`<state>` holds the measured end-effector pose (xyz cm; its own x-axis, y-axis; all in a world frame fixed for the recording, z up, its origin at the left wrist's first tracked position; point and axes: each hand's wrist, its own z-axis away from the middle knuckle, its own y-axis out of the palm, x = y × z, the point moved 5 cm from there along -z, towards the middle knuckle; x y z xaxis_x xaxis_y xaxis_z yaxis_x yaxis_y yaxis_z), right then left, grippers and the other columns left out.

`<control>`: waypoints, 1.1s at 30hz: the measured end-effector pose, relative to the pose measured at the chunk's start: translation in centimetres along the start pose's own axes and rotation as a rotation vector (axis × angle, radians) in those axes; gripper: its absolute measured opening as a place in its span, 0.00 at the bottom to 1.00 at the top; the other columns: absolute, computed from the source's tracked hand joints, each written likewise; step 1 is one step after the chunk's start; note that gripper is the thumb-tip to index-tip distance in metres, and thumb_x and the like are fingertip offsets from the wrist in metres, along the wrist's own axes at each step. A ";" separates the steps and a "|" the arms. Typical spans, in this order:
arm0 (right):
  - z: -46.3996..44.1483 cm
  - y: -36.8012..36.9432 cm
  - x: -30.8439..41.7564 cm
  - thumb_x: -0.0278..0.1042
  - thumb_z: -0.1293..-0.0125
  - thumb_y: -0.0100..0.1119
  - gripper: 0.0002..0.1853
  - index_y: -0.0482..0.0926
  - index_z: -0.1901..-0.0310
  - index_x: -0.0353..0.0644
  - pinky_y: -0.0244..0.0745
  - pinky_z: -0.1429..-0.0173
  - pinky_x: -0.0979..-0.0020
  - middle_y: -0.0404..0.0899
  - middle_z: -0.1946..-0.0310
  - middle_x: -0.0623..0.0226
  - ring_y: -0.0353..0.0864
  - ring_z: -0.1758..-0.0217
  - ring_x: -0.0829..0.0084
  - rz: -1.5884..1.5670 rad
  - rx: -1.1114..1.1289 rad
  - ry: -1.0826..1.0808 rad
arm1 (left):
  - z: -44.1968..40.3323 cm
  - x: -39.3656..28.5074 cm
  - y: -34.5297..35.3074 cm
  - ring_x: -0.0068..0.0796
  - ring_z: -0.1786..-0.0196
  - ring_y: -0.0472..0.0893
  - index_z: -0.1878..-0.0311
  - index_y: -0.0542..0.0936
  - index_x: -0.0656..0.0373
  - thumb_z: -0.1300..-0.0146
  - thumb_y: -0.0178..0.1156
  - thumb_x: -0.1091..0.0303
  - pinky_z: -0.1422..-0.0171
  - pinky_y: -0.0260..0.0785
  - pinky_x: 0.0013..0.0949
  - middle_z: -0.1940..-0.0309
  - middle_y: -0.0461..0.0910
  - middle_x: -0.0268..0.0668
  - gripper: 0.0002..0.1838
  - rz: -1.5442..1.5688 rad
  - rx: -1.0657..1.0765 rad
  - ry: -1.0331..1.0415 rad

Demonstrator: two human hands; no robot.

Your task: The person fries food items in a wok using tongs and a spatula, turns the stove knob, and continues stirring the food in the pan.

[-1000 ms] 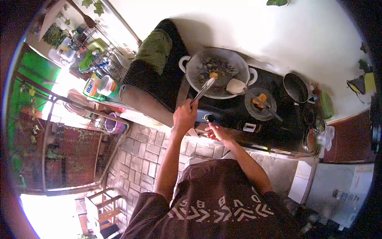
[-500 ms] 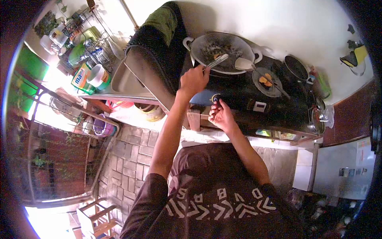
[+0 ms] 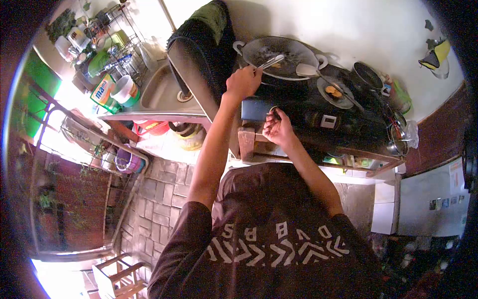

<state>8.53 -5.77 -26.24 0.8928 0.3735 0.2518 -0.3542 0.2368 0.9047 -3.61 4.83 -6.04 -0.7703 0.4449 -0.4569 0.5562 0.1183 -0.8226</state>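
Note:
My left hand is closed around metal tongs, whose tips reach over the near side of a wide two-handled wok. Inside the wok is dark oil, with a small golden piece near the tong tips. Lower down, my right hand has its fingers pinched at a small round stove knob beside the stove's blue front panel. A spatula lies from the wok's right rim across a plate holding golden fried pieces.
Left of the stove, an upright board separates it from a sink. A dish rack and a white tub stand farther left. A small frying pan sits right of the plate, and a stool is at lower left.
The view has shifted slightly, showing more of the sink and blue panel. My left hand still holds the tongs over the wok; my right hand remains at the knob.

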 end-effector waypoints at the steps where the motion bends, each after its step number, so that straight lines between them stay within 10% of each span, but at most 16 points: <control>1: 0.1 0.1 0.0 0.57 0.33 0.62 0.16 0.80 0.63 0.53 0.67 0.65 0.66 0.78 0.72 0.79 0.75 0.72 0.74 -0.007 0.000 0.001 | -0.4 0.1 0.2 0.63 0.50 0.84 0.56 0.86 0.59 0.25 0.47 0.41 0.43 0.76 0.59 0.57 0.85 0.59 0.29 0.018 0.019 0.018; 19: 0.3 0.4 0.4 0.46 0.26 0.55 0.14 0.81 0.70 0.52 0.68 0.63 0.68 0.77 0.77 0.82 0.74 0.74 0.78 -0.003 -0.047 -0.033 | -0.2 -1.2 -1.4 0.62 0.48 0.84 0.55 0.86 0.60 0.25 0.45 0.41 0.41 0.75 0.58 0.56 0.85 0.58 0.31 0.094 0.071 0.016; 33: 2.5 1.5 -0.6 0.61 0.34 0.54 0.18 0.81 0.61 0.56 0.66 0.65 0.65 0.77 0.73 0.79 0.72 0.73 0.75 -0.083 -0.206 -0.003 | 0.2 -0.4 -2.1 0.65 0.55 0.85 0.57 0.83 0.59 0.24 0.47 0.42 0.49 0.78 0.59 0.62 0.85 0.58 0.28 0.047 0.064 0.012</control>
<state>8.14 -7.89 -24.16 0.9221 0.3423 0.1806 -0.3283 0.4448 0.8333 -4.57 4.29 -4.19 -0.7394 0.4597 -0.4918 0.5705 0.0400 -0.8203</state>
